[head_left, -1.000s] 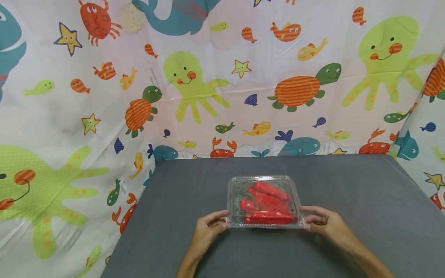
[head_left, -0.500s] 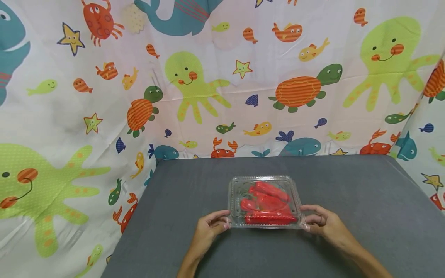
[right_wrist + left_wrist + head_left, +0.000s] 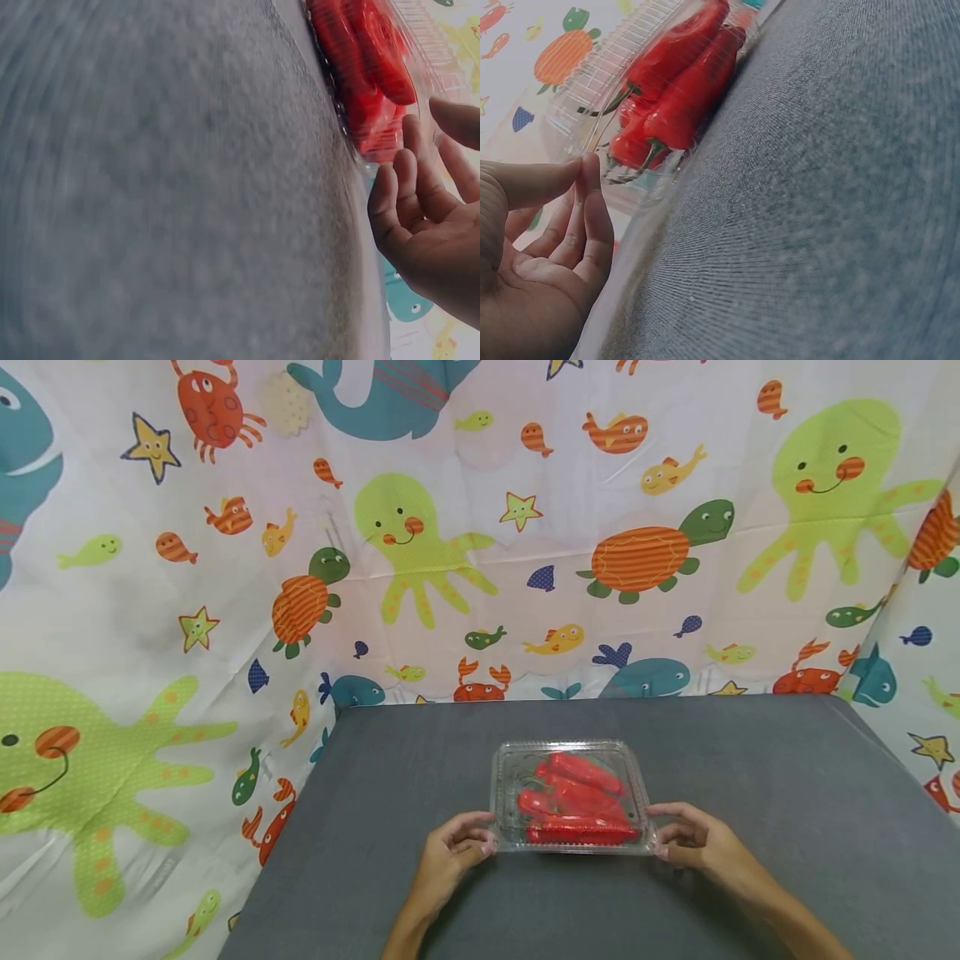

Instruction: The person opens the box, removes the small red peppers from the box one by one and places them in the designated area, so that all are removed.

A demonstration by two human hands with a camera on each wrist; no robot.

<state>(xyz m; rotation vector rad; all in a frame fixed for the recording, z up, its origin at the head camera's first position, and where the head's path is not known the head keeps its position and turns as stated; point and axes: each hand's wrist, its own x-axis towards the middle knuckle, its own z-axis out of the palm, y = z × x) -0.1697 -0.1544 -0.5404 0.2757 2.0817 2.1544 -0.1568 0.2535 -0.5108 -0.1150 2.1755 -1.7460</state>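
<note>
A clear plastic clamshell box (image 3: 507,787) with a ridged rim sits on the grey tabletop, its lid closed over several long red peppers (image 3: 581,772). Green stems show on the peppers (image 3: 682,105) in the left wrist view. My left hand (image 3: 450,856) pinches the box's near left corner between thumb and fingers. At the near right corner, my right hand (image 3: 701,843) holds the rim the same way, its lower fingers loosely curled. In the right wrist view the thumb and index finger of this hand (image 3: 442,232) meet at the box's edge.
The grey cloth-covered table (image 3: 405,760) stretches out around the box on all sides. Behind and to the left and right hangs a white curtain (image 3: 465,635) printed with sea animals, meeting the table's far edge.
Both hands and the box stay in place on the table. Only the head view has shifted very slightly.
</note>
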